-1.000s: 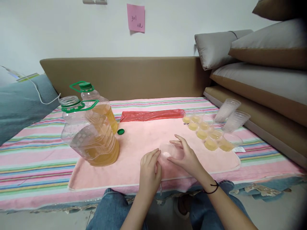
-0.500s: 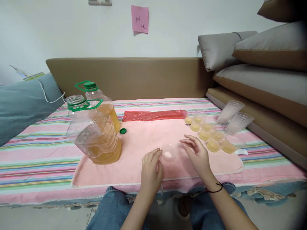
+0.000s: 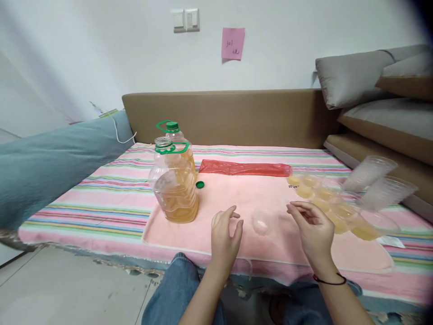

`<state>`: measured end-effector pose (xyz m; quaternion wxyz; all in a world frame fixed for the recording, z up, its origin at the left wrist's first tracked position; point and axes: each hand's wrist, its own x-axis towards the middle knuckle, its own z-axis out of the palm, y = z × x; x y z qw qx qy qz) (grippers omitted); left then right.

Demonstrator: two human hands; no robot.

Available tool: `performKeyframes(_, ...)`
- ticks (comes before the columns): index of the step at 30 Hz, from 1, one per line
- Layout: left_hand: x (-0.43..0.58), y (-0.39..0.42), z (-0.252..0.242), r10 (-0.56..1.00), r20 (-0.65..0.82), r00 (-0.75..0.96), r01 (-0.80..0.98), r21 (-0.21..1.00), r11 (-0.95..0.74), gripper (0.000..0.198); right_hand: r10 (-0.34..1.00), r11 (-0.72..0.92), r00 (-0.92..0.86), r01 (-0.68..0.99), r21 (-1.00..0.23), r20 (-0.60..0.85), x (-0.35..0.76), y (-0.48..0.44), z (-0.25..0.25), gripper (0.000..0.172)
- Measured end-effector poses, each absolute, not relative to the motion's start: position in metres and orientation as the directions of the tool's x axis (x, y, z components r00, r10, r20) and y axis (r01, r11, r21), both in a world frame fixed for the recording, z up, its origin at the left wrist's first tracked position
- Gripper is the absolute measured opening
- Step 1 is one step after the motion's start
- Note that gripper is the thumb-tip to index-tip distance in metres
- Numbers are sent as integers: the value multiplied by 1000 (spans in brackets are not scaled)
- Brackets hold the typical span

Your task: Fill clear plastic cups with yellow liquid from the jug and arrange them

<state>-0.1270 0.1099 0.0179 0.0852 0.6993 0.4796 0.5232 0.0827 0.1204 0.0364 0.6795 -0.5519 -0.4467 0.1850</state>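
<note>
Left of middle: open jug (image 3: 174, 194), yellow liquid inside, hides much of capped jug (image 3: 190, 158) behind it. Green cap (image 3: 200, 184) lies just to right. Lower middle: left hand (image 3: 225, 232), thumb and fingers wide apart, nothing in it. Next, clear plastic cup (image 3: 261, 223) on pink towel (image 3: 203, 230), between hands; see-through, rim hard to spot. Right hand (image 3: 313, 225): fingertips close to thumb; cannot tell if they pinch something. It hides parts of cups with yellow liquid (image 3: 367, 231). Far right: pillows (image 3: 392, 119) cut off by frame.
</note>
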Motion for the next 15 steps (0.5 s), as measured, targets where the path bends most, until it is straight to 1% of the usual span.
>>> performKeyframes(2, -139, 110, 22, 748, 660, -71, 584, 636, -505, 28, 824, 322, 365, 329, -888, 434, 79, 121, 36, 33)
performKeyframes(3, -146, 109, 24, 744, 660, -106, 577, 650, -494, 26, 865, 318, 265, 366, -874, 426, 79, 121, 35, 42)
performKeyframes(5, -161, 108, 28, 737, 649, -190, 546, 693, -470, 24, 924, 302, 93, 423, -854, 372, 78, 121, 33, 62)
performKeyframes(7, -176, 107, 31, 730, 625, -279, 503, 742, -443, 22, 949, 284, -9, 458, -843, 314, 79, 121, 29, 74)
performKeyframes(10, -198, 106, 35, 705, 595, -386, 447, 789, -421, 18, 957, 274, -58, 487, -829, 283, 80, 120, 24, 79)
performKeyframes(15, -221, 104, 39, 675, 563, -478, 377, 825, -421, 19, 958, 263, -32, 495, -828, 285, 81, 119, 24, 79)
